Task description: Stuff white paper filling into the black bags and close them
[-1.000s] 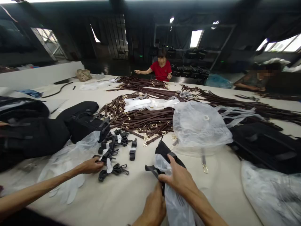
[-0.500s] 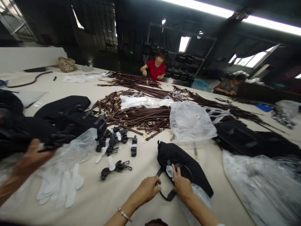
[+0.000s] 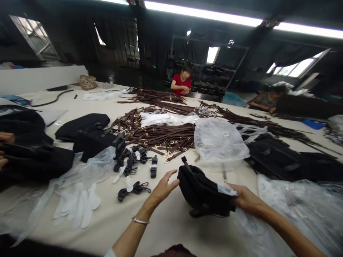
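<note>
Black bag (image 3: pixel 203 191) crosswise, strap tab (image 3: pixel 184 160) pointing away, right fingers (image 3: pixel 239 194) clenching it, left fingers (image 3: pixel 168 180) open

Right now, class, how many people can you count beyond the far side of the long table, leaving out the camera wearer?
2: a person in a red shirt at the far centre of the long table, and a person in a dark top at far right. Others may be out of view; another person's hand shows at the left edge.

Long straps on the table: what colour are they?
The straps are dark brown with gold-coloured fittings, as the head view shows.
</note>
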`<action>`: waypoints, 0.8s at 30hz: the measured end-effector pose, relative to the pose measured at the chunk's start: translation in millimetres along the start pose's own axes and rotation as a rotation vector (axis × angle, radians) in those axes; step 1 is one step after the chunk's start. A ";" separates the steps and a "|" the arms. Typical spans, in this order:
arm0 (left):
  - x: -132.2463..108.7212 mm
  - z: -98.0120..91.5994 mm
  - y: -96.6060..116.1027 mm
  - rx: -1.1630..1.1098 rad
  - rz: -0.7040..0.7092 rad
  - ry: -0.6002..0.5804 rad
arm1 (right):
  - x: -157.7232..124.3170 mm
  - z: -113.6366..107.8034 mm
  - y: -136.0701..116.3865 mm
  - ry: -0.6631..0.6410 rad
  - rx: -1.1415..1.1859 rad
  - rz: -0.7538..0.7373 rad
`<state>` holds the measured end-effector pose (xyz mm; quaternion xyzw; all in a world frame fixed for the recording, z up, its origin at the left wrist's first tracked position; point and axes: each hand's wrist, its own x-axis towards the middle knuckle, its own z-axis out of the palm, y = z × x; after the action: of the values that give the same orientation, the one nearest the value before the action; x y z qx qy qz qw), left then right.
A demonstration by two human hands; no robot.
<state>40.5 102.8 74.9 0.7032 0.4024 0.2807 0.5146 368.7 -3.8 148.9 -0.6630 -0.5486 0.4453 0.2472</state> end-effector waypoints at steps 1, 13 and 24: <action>-0.9 2.5 9.2 -0.034 0.034 -0.033 | -0.6 -3.0 0.5 -0.024 0.001 -0.012; -19.3 66.5 42.4 0.176 0.167 0.418 | 45.5 -1.4 -16.5 0.255 0.294 0.126; -29.5 120.3 36.8 0.283 -0.056 0.142 | 54.7 23.5 -1.3 0.260 0.533 0.223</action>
<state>132.8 12.3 72.7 0.7354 0.4927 0.2561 0.3883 347.8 44.6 121.2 -0.6823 -0.3003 0.5094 0.4299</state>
